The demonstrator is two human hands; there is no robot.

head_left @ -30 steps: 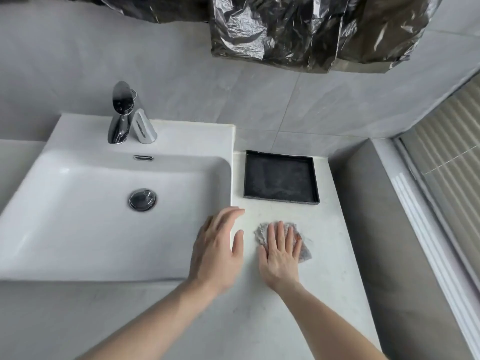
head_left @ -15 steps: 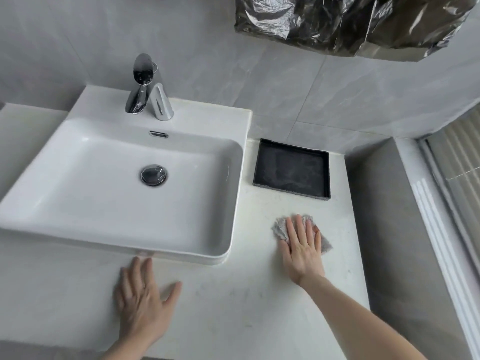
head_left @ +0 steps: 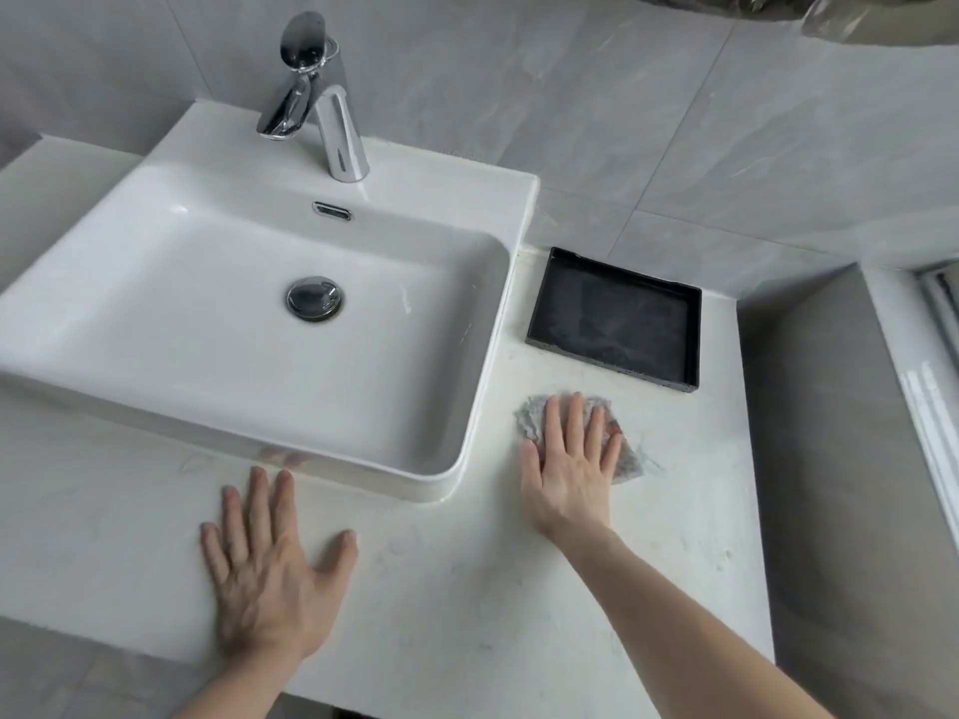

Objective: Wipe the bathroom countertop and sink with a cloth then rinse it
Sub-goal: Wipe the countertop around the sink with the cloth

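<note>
- Grey crumpled cloth (head_left: 630, 461), one, lies under my right hand (head_left: 571, 469), fingers spread flat.
- My left hand (head_left: 270, 568) rests spread on the one white marble countertop (head_left: 467, 589), before the one white sink (head_left: 482, 417).

2 bare, sleeveless forearms (head_left: 690, 609)

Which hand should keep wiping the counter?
The right hand: it lies flat on the cloth, beside the black tray. The left hand rests bare on the countertop.
</note>
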